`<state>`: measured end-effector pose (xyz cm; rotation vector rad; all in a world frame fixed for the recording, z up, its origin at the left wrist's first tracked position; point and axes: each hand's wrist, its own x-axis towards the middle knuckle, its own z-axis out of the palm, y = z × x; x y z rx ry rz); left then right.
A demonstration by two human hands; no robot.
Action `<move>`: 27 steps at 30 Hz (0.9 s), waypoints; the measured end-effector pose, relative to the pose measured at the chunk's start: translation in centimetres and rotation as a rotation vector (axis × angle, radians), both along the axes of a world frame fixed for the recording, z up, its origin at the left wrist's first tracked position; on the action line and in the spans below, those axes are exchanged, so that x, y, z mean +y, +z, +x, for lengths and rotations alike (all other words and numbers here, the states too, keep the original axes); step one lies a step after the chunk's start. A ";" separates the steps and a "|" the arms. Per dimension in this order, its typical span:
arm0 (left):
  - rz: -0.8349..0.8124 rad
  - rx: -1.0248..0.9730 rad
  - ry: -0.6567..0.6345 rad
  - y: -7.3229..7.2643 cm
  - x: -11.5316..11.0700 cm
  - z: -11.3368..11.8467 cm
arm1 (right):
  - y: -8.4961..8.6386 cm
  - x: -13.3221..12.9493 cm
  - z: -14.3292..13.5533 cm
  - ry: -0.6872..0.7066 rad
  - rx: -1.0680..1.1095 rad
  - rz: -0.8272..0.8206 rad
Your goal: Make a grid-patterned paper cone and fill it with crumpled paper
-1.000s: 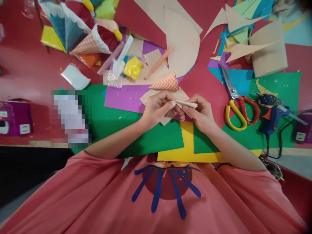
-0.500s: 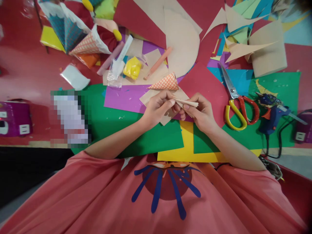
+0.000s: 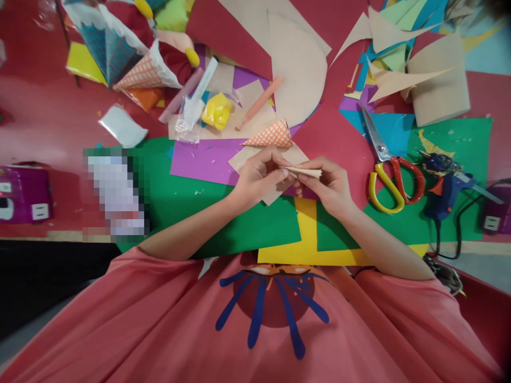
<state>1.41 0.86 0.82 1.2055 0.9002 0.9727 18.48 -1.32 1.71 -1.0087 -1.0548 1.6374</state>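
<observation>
A small beige paper piece [image 3: 307, 172], rolled or folded narrow, is pinched between both hands. My left hand [image 3: 263, 173] is closed on its pointed left end. Around its wider right end, the fingers of my right hand [image 3: 329, 183] are closed. Just beyond the hands lies a small orange-checked cone [image 3: 273, 134]. Beneath them rests a beige sheet with zigzag edges [image 3: 271, 196], partly hidden by the left hand. Red-and-yellow-handled scissors [image 3: 382, 154] lie to the right of my right hand.
A blue glue gun [image 3: 445, 197] with its cable lies at the right. Yellow clay [image 3: 216, 111] and an orange stick [image 3: 258, 103] are beyond the hands. Larger checked cones [image 3: 146, 72] stand at back left. A pixelated object [image 3: 117, 194] is at left.
The beige paper has turned slightly in the fingers and looks narrower. My right fingers have shifted over its upper side; the left hand has barely moved.
</observation>
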 end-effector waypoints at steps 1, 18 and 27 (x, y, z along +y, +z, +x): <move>-0.011 -0.024 0.008 -0.1 0.0 0.0 | -0.1 0.0 0.0 0.012 0.016 -0.003; -0.368 -0.201 -0.141 1.0 1.0 -0.3 | -1.1 0.5 1.4 0.003 0.026 0.057; -0.138 0.099 -0.144 1.5 0.9 -0.4 | -0.1 0.7 1.5 0.068 -0.011 0.067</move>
